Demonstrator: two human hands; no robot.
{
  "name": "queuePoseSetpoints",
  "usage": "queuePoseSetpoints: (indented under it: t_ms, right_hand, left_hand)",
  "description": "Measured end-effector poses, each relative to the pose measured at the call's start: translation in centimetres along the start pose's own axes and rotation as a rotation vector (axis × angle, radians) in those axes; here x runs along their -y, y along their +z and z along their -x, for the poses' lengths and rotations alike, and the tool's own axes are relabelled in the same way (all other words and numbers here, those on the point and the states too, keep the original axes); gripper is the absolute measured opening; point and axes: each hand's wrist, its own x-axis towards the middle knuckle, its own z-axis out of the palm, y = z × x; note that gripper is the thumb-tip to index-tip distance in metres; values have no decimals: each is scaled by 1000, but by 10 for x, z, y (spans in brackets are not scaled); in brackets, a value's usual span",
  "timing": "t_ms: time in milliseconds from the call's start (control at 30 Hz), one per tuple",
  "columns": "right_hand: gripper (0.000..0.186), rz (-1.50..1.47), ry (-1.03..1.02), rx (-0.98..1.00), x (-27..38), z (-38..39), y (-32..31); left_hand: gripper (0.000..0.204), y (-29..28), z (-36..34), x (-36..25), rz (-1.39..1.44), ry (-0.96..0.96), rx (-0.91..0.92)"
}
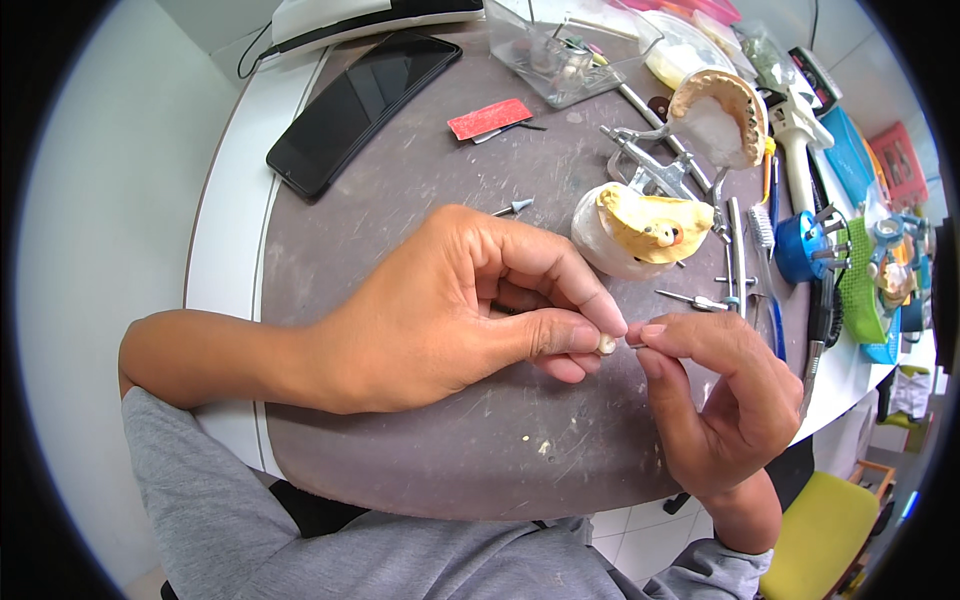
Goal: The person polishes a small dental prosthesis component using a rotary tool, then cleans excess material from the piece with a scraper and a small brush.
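My left hand (430,310) is closed, with a small cream dental crown (607,344) pinched between thumb and fingertips. Just right of it, my right hand (725,390) is closed in a pinch on a tiny thin metal piece (637,346), mostly covered by the fingers. The two sets of fingertips almost meet above the grey-brown bench mat. Beyond them stands a dental cast (625,235) of white and yellow plaster, with a tooth-like piece on its ridge. An upper plaster cast (712,118) lies tipped back on a metal articulator (655,165).
A black phone (365,115) rests far left, a red strip (490,118) beyond my left hand. A small pointed bur (517,206) lies nearer. A clear tray (570,60) of parts stands at the back. A toothbrush (765,235) and blue round device (800,248) sit right.
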Motion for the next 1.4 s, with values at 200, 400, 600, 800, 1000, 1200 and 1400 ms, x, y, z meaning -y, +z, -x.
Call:
queuePoseSetpoints:
  t_ms: [200,400,600,800,1000,1200,1400]
  right_hand:
    - [22,-19,-14,14,4,-1,0]
    - [24,22,-40,29,3,-1,1]
    - [25,46,-38,27,5,0,2]
    - [24,71,-50,30,5,0,2]
    - [24,53,-22,11,7,0,3]
    - [27,64,-31,66,8,1,0]
    - [30,90,0,114,12,1,0]
  left_hand:
    - [12,0,-2,2,43,3,21]
    - [13,-1,-2,3,48,-5,31]
    - [13,-1,-2,4,49,-1,41]
    - [12,-2,-2,5,37,7,44]
    - [12,-2,-2,4,39,0,34]
    - [12,-2,-2,5,44,3,40]
    - [11,-3,-2,4,42,5,50]
